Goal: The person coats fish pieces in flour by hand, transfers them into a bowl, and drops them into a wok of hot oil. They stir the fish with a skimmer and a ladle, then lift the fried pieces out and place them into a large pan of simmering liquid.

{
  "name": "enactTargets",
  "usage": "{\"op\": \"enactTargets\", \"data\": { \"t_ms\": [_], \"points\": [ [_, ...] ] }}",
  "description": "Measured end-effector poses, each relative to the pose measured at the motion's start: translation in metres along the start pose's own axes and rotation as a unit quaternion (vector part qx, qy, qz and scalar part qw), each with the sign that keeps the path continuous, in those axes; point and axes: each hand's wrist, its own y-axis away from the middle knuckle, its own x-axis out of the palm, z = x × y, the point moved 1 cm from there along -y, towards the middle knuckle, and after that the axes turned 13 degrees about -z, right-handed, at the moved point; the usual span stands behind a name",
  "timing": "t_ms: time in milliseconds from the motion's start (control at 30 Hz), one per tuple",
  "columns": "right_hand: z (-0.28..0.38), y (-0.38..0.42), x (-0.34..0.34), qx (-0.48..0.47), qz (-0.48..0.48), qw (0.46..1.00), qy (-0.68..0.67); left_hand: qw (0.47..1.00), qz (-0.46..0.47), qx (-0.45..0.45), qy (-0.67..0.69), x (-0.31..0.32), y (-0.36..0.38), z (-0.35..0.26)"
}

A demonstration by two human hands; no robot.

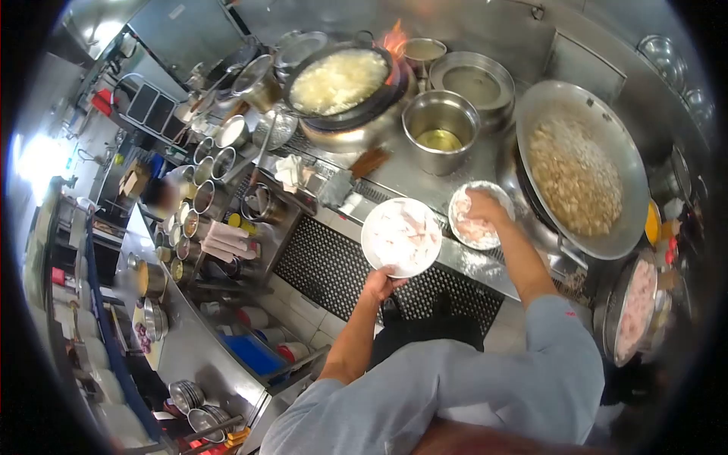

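Observation:
My left hand (383, 283) is closed on the near rim of a white bowl (369, 256), which it holds up over the floor mat. Pale, whitish-pink strips that look like raw meat or fish (408, 230) lie in that bowl. To the right, my right hand (485, 208) reaches down into a second white bowl (506, 241) at the counter's edge. Pale pieces dusted with white powder (472, 230) surround its fingertips. The fingers are bent together, and what they pinch is hidden among the pieces.
A wok of bubbling pale food (340, 82) sits over flames (394, 39). A steel pot with yellow oil (441, 140) stands near it. At right are a large tilted wok of brown pieces (576, 178) and a pan of pink pieces (635, 311). Shelves of steel pots (205, 197) stand left.

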Motion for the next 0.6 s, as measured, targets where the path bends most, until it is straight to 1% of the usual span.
{"op": "enactTargets", "data": {
  "t_ms": [33, 100, 133, 167, 233, 267, 367, 400, 433, 500, 533, 567, 600],
  "points": [
    [-0.001, -0.005, 0.001, -0.007, -0.006, 1.000, -0.001, 1.000, -0.001, 0.001, -0.005, -0.001, -0.001, 0.000],
    [-0.015, -0.016, 0.010, 0.019, 0.052, 0.998, -0.036, 1.000, -0.010, -0.014, -0.006, -0.003, -0.005, 0.001],
    [-0.021, -0.024, 0.011, -0.032, 0.048, 0.998, -0.015, 1.000, -0.007, -0.006, -0.004, -0.001, -0.004, 0.000],
    [-0.031, -0.027, 0.011, -0.038, 0.044, 0.998, -0.013, 1.000, -0.001, -0.005, -0.001, 0.000, -0.002, 0.000],
    [-0.034, -0.020, -0.004, -0.029, -0.023, 0.999, 0.006, 1.000, 0.005, -0.005, 0.008, -0.001, -0.001, -0.003],
    [-0.038, -0.013, -0.009, -0.007, -0.021, 1.000, -0.001, 1.000, 0.007, -0.003, 0.003, -0.001, -0.002, -0.002],
    [-0.032, 0.011, -0.033, -0.025, -0.001, 0.999, -0.023, 1.000, 0.020, -0.005, 0.006, -0.001, 0.003, -0.003],
    [-0.031, 0.013, -0.034, 0.016, 0.004, 0.999, -0.049, 1.000, 0.009, 0.005, 0.003, 0.002, 0.008, -0.006],
    [-0.032, 0.014, -0.027, 0.019, 0.004, 0.999, -0.047, 1.000, 0.001, 0.013, -0.001, 0.005, 0.010, -0.006],
    [-0.035, 0.019, 0.006, 0.006, 0.047, 0.999, 0.010, 1.000, 0.017, -0.004, 0.000, -0.002, -0.002, 0.000],
    [-0.040, 0.015, 0.021, 0.003, 0.045, 0.998, 0.040, 1.000, 0.015, -0.016, 0.009, -0.005, -0.005, 0.000],
    [-0.048, 0.009, 0.031, 0.007, 0.015, 1.000, 0.015, 0.999, 0.016, -0.032, 0.013, -0.007, -0.006, 0.001],
    [-0.076, -0.009, 0.056, 0.028, -0.010, 0.999, 0.027, 1.000, 0.025, 0.007, 0.013, -0.003, -0.001, 0.001]
  ]
}}
